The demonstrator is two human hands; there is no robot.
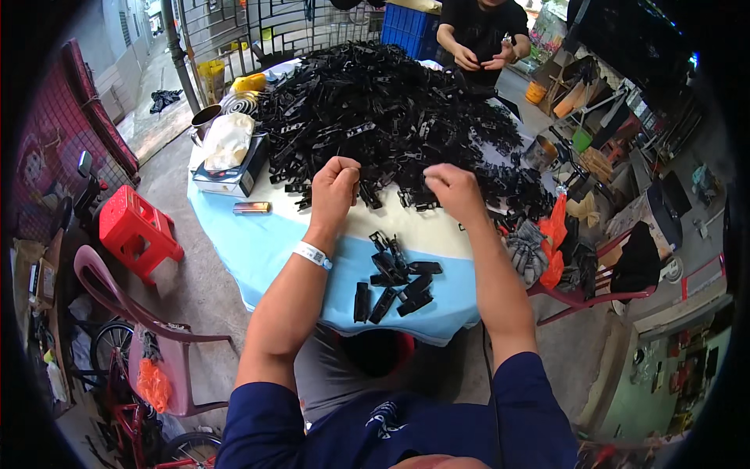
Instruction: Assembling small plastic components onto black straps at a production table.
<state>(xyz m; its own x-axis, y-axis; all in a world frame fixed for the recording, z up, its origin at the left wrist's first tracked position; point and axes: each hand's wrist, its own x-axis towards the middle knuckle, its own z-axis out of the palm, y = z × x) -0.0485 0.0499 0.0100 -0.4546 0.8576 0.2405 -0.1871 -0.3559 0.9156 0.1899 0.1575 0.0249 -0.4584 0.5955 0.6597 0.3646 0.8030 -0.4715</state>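
Note:
My left hand [336,186] is closed in a fist at the near edge of a big heap of black plastic clips [375,109] on a round table [258,242] with a light blue cover. A black clip pokes out from under its fingers. My right hand [453,190] is curled over the heap's edge too, fingers closed on black clips. Between my forearms, near the table's front rim, lies a small group of several black clips [394,281].
Another person [480,35] works across the table. A box with a white bag [230,156] and a small lighter-like bar [251,208] sit at the table's left. A red stool [137,230] and pink chair [117,305] stand left; a chair with cloths [594,266] right.

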